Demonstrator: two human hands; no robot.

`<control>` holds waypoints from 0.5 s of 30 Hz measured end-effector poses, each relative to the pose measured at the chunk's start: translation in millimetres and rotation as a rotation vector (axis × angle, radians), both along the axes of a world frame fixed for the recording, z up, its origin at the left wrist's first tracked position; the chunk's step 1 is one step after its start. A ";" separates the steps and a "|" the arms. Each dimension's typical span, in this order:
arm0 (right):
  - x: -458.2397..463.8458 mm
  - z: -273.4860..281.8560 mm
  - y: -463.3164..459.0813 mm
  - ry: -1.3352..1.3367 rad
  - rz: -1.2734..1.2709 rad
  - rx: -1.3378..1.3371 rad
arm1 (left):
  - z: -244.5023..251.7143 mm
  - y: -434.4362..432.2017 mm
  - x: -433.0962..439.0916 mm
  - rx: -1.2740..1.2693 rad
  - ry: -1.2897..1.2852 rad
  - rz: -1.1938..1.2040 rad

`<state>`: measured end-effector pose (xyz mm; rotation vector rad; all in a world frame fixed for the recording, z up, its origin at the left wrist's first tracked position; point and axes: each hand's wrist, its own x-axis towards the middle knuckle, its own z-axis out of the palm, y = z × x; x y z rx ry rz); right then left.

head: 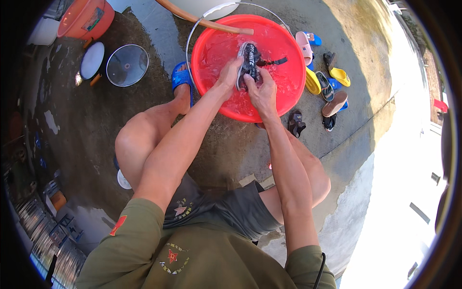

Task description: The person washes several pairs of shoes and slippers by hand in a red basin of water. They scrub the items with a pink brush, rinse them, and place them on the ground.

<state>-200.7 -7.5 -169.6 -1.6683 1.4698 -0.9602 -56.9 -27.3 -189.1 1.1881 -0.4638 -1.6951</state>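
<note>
A wet black sandal (248,59) with white lettering is between my hands, over the water of a red plastic bucket (196,74). My left hand (230,74) grips its left edge. My right hand (262,90) holds the lower right end, thumb on top. A loose black strap (278,61) sticks out to the right of the sandal. The water around it is rippled. The open end of an orange-brown hose (238,30) lies over the bucket's far rim, pointing inward.
Several loose slippers, among them a yellow one (340,76) and a pink one (304,48), lie right of the bucket. A dark sandal (296,123) is nearer. Left are a glass pot lid (127,65) and an orange tub (86,20). The bucket's wire handle (187,47) stands out leftward.
</note>
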 end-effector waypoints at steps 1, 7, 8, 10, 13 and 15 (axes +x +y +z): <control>3.6 -2.1 -4.2 0.145 0.034 0.031 | 1.7 1.2 -1.6 -0.008 -0.235 -0.053; 15.4 19.7 -18.6 -0.882 -0.130 0.413 | 5.8 -0.1 -5.0 -0.171 -0.266 0.022; 19.1 21.3 -8.6 -0.887 -0.100 0.334 | 7.5 -1.5 0.5 -0.069 -0.100 0.039; 14.9 21.5 0.7 -0.680 0.030 0.346 | 11.8 -0.9 5.0 0.074 0.290 0.063; -1.2 10.1 -7.0 -0.658 -0.237 0.417 | 18.2 0.0 7.7 0.019 0.306 -0.026; -14.7 -1.6 -21.0 -0.283 -0.270 0.317 | 20.4 -0.6 10.0 0.014 0.359 -0.006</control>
